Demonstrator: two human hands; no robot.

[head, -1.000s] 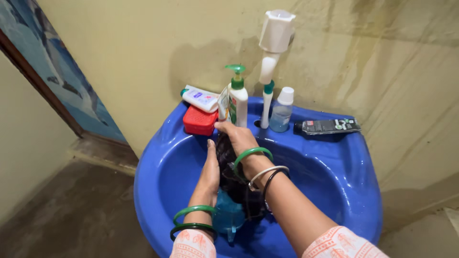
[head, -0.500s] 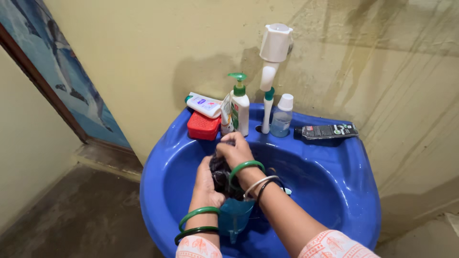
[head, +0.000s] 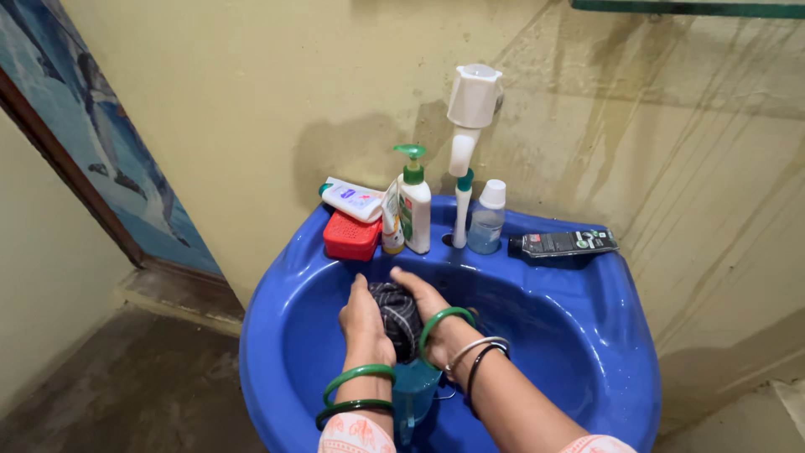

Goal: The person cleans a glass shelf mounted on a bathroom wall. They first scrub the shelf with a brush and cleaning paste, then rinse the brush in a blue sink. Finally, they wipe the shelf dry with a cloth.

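Both my hands press a dark checked cloth (head: 397, 315) between them over the bowl of a blue sink (head: 587, 335). My left hand (head: 363, 317) holds the cloth's left side, green bangles on that wrist. My right hand (head: 428, 304) grips its right side, with a green, a silver and a dark bangle on the wrist. A teal part of the cloth (head: 412, 394) hangs down below my wrists.
On the sink's back rim stand a red soap box (head: 351, 236), a white tube (head: 352, 200), a white pump bottle with green top (head: 414, 210), a small clear bottle (head: 486, 220) and a dark flat packet (head: 563, 243). A white tap (head: 470, 117) hangs from the yellow wall.
My hands have bunched the cloth from a long hanging strip into a tight ball between them. The view has shifted so the sink sits lower in the frame.
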